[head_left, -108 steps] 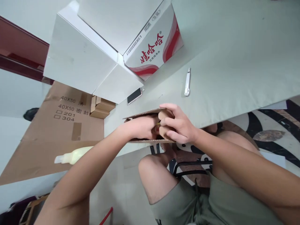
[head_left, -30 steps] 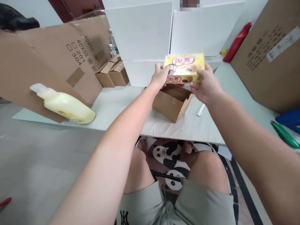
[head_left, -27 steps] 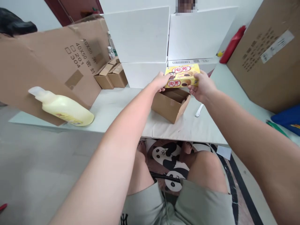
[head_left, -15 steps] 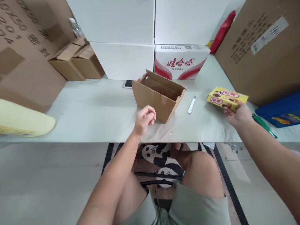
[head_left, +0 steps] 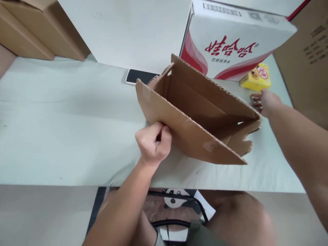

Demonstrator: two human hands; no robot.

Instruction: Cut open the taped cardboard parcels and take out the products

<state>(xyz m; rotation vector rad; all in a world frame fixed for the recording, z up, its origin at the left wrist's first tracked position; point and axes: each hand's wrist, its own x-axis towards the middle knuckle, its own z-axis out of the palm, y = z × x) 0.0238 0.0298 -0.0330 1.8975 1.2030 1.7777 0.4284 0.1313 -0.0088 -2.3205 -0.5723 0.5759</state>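
Observation:
An open-topped brown cardboard box (head_left: 184, 133) stands tilted to my view in the middle of the table, its inside bare. My left hand (head_left: 153, 141) is curled into a loose fist against the box's front wall, with nothing visible in it. Behind the box's right end, a small yellow snack box (head_left: 256, 78) sits on the table by the white carton. My right hand (head_left: 263, 102) is just in front of the snack box, fingers apart and slightly bent, holding nothing I can see. Whether a fingertip still touches the snack box I cannot tell.
A white carton with red lettering (head_left: 230, 44) stands at the back, beside a plain white box (head_left: 138, 34). A phone (head_left: 140, 77) lies behind the cardboard box. Brown cartons (head_left: 48, 30) are at the far left, and a large one (head_left: 312, 71) at the right.
My right hand has carried the snack box back and left to the white carton and let it go. The view is closer; the utility knife no longer shows. My left hand stays curled by the box.

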